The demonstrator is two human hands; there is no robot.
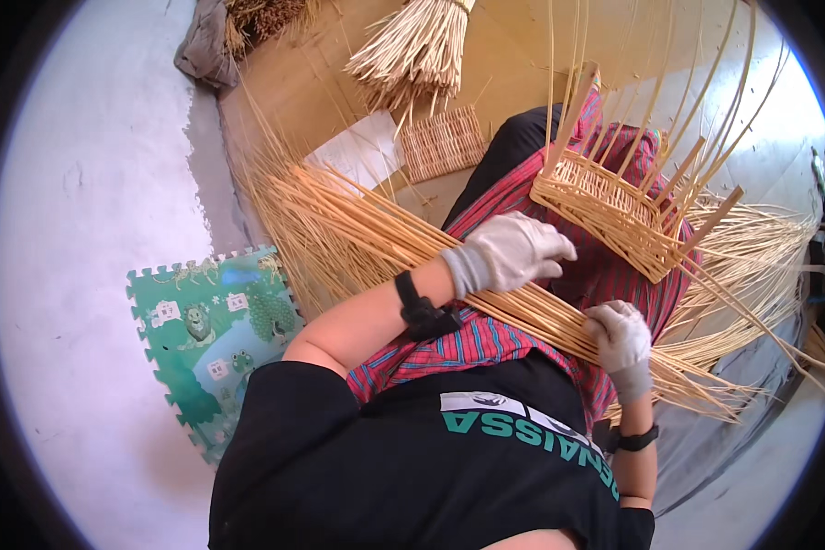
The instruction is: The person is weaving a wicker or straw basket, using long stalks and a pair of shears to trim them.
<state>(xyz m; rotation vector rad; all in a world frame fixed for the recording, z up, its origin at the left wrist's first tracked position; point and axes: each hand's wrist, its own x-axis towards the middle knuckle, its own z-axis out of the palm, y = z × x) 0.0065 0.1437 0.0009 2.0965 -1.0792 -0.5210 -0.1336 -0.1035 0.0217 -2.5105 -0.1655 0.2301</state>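
A long bundle of thin tan cane rods (394, 229) lies slantwise across my lap, on red striped cloth. My left hand (515, 251), in a white glove, rests over the bundle's upper side with its fingers stretched out and slightly apart. At the bundle's right part, my gloved right hand (621, 335) has its fingers curled round the rods. Beyond my hands, a partly woven basket (605, 206) sits tilted on my leg. Long uprights and a few flat wooden sticks rise from its rim, and loose rod ends trail from its right corner.
A woven rectangular panel (442, 145) and a white paper sheet (353, 151) lie ahead on the brown floor. A tied bunch of pale sticks (412, 50) lies farther off. More loose canes (752, 243) spread at right. A green picture foam mat (215, 339) is at left.
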